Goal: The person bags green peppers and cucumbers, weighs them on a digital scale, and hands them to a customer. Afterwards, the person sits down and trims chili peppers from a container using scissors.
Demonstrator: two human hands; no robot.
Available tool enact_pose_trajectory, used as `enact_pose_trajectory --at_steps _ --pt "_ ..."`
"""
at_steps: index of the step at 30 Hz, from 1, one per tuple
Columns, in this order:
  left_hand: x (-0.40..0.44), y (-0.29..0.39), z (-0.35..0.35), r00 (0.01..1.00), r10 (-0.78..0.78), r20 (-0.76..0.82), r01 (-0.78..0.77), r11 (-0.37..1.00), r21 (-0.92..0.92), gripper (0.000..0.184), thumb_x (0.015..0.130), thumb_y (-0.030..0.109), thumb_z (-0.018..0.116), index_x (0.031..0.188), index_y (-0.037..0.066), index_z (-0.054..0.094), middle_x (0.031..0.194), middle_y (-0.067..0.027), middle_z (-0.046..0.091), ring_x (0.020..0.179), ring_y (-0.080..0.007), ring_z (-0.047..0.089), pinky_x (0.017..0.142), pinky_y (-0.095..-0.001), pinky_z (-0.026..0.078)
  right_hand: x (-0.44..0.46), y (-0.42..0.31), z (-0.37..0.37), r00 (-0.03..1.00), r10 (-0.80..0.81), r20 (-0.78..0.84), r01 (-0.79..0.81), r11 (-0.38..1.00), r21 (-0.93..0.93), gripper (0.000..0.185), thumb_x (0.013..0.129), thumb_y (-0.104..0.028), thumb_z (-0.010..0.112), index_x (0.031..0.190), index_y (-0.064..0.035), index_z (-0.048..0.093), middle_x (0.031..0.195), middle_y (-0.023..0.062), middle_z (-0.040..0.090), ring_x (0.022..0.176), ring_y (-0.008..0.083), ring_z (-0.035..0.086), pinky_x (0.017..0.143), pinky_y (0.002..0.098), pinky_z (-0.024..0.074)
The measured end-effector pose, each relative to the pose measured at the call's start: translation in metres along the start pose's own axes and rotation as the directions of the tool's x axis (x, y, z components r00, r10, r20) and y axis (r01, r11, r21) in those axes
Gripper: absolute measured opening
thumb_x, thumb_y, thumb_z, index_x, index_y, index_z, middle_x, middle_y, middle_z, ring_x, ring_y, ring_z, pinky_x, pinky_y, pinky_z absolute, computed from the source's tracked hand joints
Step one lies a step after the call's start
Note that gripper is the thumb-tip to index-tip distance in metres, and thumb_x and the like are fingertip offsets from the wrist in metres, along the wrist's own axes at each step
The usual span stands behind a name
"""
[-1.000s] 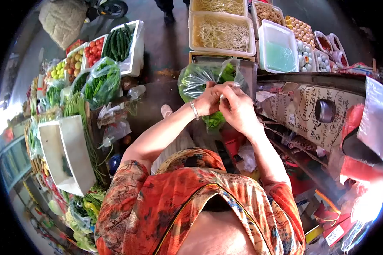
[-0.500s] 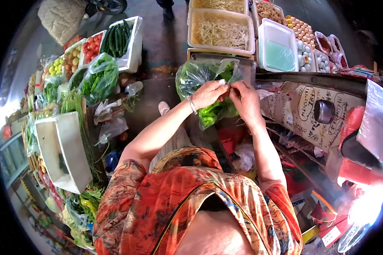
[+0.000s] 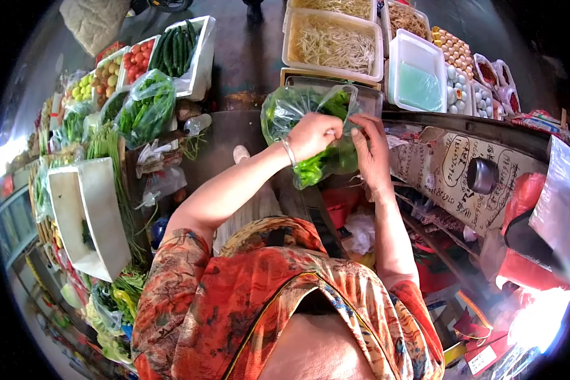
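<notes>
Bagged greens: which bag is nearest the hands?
The clear central bag, left hand over it, right hand at its edge; other bagged greens sit apart on the left.

Bag (image 3: 277,115): clear, transparent. Greens (image 3: 311,171) inside: bright green. Bracelet (image 3: 289,152): silver. Shirt (image 3: 234,285): orange-red, printed with irregular dark and cream patches; neckline edged in yellow and black. Cucumbers (image 3: 172,52): dark green. Tomatoes (image 3: 137,61): red. Bean sprouts (image 3: 335,47): off-white. Tub (image 3: 415,49): white; contents pale green. Cardboard sheet (image 3: 446,168): tan, marked with black handwriting. Foam box (image 3: 101,202): white.
</notes>
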State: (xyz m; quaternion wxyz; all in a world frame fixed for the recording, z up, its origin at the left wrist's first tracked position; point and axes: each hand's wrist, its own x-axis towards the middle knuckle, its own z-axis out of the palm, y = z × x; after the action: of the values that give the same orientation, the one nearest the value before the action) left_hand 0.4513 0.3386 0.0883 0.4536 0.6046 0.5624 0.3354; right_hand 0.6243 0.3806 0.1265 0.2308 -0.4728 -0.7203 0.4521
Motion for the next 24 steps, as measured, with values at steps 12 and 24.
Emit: enact_pose_trajectory --at_steps 12,24 --pt "0.000 0.006 -0.015 0.884 0.467 -0.002 -0.303 0.577 0.758 0.014 0.076 0.017 0.059 0.090 0.013 0.059 0.076 -0.0017 0.051 0.083 -0.0187 0.050 0.080 -0.0359 0.034 0.010 0.046 0.037 0.895 0.417 0.162 -0.442 0.772 0.456 0.030 0.091 -0.030 0.064 0.104 -0.0024 0.063 0.092 -0.0005 0.061 0.085 0.0115 0.052 0.080 0.0262 0.0412" --pt "-0.057 -0.014 0.015 0.984 0.162 0.072 -0.163 0.666 0.728 0.005 0.073 0.015 0.059 0.074 0.011 0.058 0.072 -0.0044 0.057 0.078 -0.0201 0.055 0.080 -0.0365 0.036 0.031 0.079 0.068 0.944 0.297 -0.145 -0.296 0.955 0.032 0.020 0.086 -0.021 0.067 0.085 -0.0009 0.067 0.083 0.0075 0.061 0.079 0.0161 0.056 0.070 0.0330 0.0417"
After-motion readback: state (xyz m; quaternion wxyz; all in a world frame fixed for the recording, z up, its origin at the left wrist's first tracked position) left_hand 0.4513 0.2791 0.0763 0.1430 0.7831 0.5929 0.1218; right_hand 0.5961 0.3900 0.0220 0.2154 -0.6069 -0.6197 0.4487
